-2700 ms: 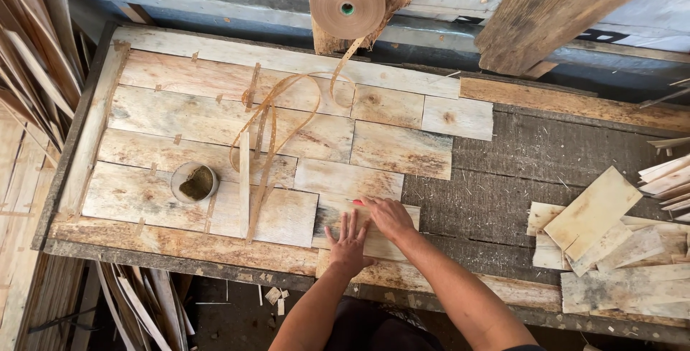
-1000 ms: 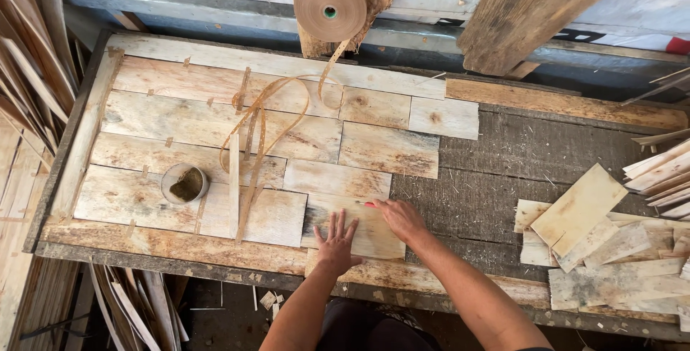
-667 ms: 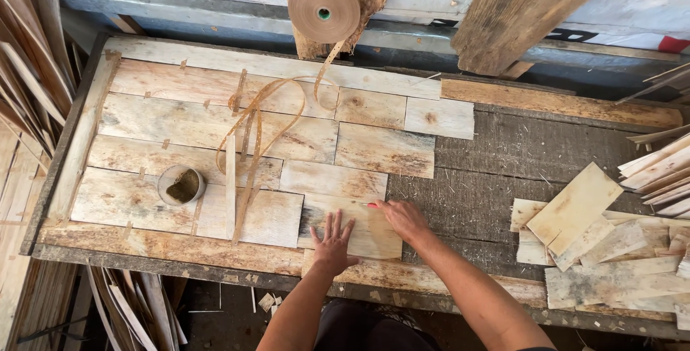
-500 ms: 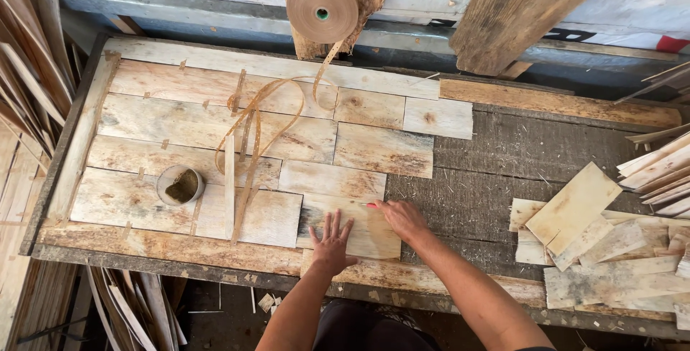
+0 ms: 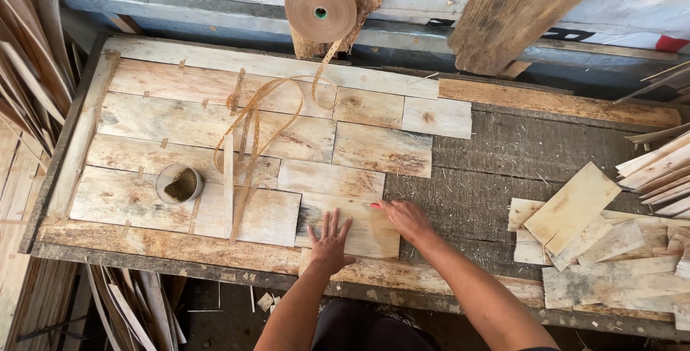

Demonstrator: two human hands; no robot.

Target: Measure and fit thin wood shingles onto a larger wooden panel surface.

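Both hands' fingers lie spread flat on the veneer piece [image 5: 359,227], left hand [image 5: 330,239] beside right hand [image 5: 407,218].

The veneer sheets [image 5: 215,117] on the table [image 5: 503,171] are pale tan, streaked with grey stains and brown knots, while the bare table is dark weathered grey. The tape roll [image 5: 320,6] is light brown with a green core, and its loose strip [image 5: 251,128] is the same brown. The small round pot [image 5: 179,183] is grey-white with brownish contents.

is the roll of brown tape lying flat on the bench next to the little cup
No. The roll of brown tape hangs on the upright board at the back, far from the cup sitting on the wood sheets.
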